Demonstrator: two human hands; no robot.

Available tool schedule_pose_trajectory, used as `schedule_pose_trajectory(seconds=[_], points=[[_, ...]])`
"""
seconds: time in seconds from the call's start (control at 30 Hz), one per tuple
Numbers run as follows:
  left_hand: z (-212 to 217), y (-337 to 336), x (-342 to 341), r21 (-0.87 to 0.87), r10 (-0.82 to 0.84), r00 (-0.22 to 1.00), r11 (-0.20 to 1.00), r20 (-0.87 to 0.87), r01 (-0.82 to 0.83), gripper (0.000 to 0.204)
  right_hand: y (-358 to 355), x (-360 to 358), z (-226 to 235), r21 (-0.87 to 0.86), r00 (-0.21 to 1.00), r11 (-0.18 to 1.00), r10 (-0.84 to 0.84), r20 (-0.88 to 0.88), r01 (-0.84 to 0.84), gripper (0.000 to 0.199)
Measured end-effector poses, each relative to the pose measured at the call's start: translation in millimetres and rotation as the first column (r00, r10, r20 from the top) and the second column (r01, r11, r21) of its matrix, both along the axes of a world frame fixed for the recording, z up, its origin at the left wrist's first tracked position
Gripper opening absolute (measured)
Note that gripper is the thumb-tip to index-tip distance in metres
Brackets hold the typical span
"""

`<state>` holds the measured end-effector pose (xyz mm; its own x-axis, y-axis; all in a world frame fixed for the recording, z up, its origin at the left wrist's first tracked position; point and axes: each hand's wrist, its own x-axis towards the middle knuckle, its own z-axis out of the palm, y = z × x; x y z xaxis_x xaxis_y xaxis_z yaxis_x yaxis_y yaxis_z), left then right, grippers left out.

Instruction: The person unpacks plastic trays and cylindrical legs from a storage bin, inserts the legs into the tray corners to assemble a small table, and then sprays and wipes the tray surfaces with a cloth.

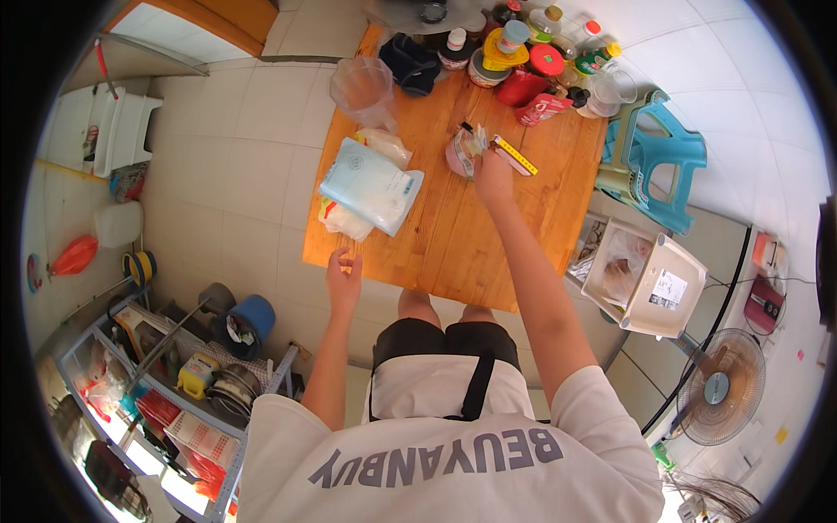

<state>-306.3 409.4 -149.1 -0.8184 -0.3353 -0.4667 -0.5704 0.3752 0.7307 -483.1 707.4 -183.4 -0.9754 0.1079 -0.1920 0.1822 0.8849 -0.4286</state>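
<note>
My right hand [491, 171] reaches out over the wooden table [453, 235] and grips a small crinkled pink packet [462, 152]. A yellow strip-shaped tool [514, 154] lies just right of that hand. My left hand [343, 277] rests at the table's near left edge with fingers apart, holding nothing. A pale blue and white bag [371, 186] lies on the table beyond my left hand, on top of other clear plastic bags [344, 220].
A clear plastic jug [363, 90] stands at the table's far left. Jars, bottles and red packets [523, 61] crowd the far edge. A teal plastic stool [654, 157] and a white bin [649, 279] stand to the right. A metal shelf [174, 366] is at lower left, a fan [719, 383] at lower right.
</note>
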Motion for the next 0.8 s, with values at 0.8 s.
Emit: schedule_pose_trajectory(seconds=[0.8], points=[[16, -17, 26, 0.276, 0.036, 0.992, 0.959, 0.122, -0.069, 0.027, 91, 18, -80, 0.338, 0.986, 0.930, -0.109, -0.123, 0.145, 0.050]])
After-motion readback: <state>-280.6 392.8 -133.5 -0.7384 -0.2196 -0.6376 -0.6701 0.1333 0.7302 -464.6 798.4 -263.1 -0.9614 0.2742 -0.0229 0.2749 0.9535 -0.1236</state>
